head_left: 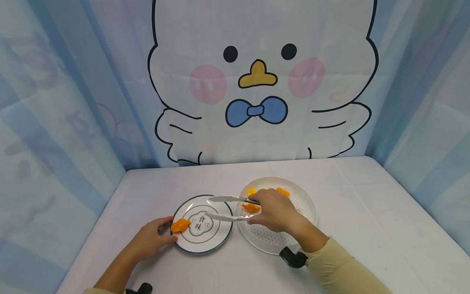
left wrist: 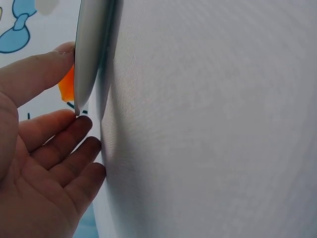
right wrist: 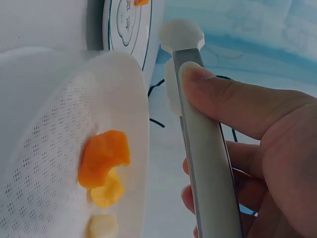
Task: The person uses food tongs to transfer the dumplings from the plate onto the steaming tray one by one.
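Note:
My left hand (head_left: 150,241) rests at the left rim of a white plate (head_left: 198,245) with a dark edge and printed characters. Its thumb and forefinger touch the rim apart from each other, and the other fingers are loosely bent. A bright orange piece (head_left: 180,225) lies on the plate beside that hand. With my right hand (head_left: 275,210) I grip metal tongs (right wrist: 205,134) with pale tips. The tong arms are spread, with nothing between them, their tips above the plate. Beneath the right hand is a white perforated basket (head_left: 308,204) holding orange pieces (right wrist: 106,156) and a yellow piece (right wrist: 108,191).
A paler piece (right wrist: 103,226) also lies in the perforated basket. Both dishes stand close together on a white-covered table (head_left: 367,228). Behind it hangs a curtain (head_left: 264,143) with a cartoon bird, and blue curtains (head_left: 66,102) enclose the sides.

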Demonstrator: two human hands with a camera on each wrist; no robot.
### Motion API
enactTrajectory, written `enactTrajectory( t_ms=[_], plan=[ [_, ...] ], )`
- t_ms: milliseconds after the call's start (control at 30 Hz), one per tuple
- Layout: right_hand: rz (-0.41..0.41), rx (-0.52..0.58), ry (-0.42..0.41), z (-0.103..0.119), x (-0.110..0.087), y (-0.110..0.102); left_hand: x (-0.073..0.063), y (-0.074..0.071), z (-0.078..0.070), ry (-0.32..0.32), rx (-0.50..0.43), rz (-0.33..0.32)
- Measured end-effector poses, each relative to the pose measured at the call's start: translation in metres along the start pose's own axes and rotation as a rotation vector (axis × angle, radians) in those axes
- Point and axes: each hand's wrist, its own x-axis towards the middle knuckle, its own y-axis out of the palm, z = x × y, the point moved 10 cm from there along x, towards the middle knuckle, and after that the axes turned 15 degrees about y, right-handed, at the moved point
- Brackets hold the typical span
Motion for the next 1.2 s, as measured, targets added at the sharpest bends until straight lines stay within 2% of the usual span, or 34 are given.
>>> enactTrajectory(
  t_ms=[400, 600, 900, 1200],
  plan=[
    [0.048, 0.003, -0.049, 0.025, 0.003, 0.019, 0.002, 0.001, 0.002, 0.011, -0.006, 0.004],
    [0.083, 0.005, -0.046, 0.035, 0.006, 0.029, 0.002, 0.000, 0.002, 0.021, -0.003, 0.009],
    [0.091, -0.040, -0.065, 0.048, 0.006, 0.037, 0.001, 0.000, 0.001, 0.006, -0.009, 0.006],
    [0.109, -0.095, -0.070, 0.057, 0.009, 0.044, 0.002, 0.001, 0.002, 0.017, -0.010, 0.006]
  ],
)
